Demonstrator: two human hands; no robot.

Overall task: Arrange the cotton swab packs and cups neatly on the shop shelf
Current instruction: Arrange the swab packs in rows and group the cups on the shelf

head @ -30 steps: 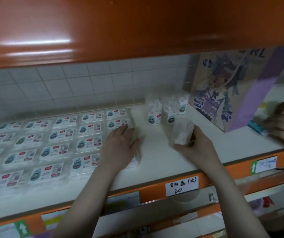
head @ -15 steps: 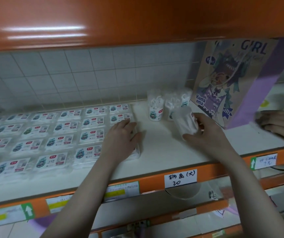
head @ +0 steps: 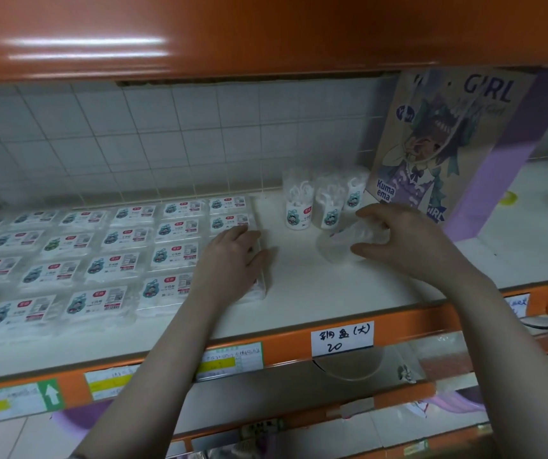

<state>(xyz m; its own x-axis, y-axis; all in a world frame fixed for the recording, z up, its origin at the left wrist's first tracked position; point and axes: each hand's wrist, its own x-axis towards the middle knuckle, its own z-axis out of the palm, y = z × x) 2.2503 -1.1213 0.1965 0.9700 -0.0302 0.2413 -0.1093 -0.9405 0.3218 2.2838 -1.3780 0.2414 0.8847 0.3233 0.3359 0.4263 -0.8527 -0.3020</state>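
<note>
Three cups [head: 324, 202] already stand upright in a short row against the tiled back wall [head: 166, 134], just left of the paper bag [head: 444, 150]; the fourth cup [head: 348, 241] is in your right hand [head: 408, 241], lying tilted on its side low over the white shelf [head: 315, 286], just in front of that row; your fingers curl around its far end, though blur hides exactly how firmly they close. Your left hand [head: 233, 263] lies flat and unclenched on the right edge of the packs [head: 107, 256], which cover the left part of the shelf in flat rows; it grasps nothing, it only presses the nearest stack.

To finish this step well, turn the cup upright before you set it down, label toward you like the others; place it in line in front of the row, close beside its neighbours without knocking them, since they look light and tall and would probably tip at a nudge; let go only once the base sits flat. Keep the left hand steady on the packs so the stack edge stays square; the clear wrap looks slippery, so push gently.
</note>
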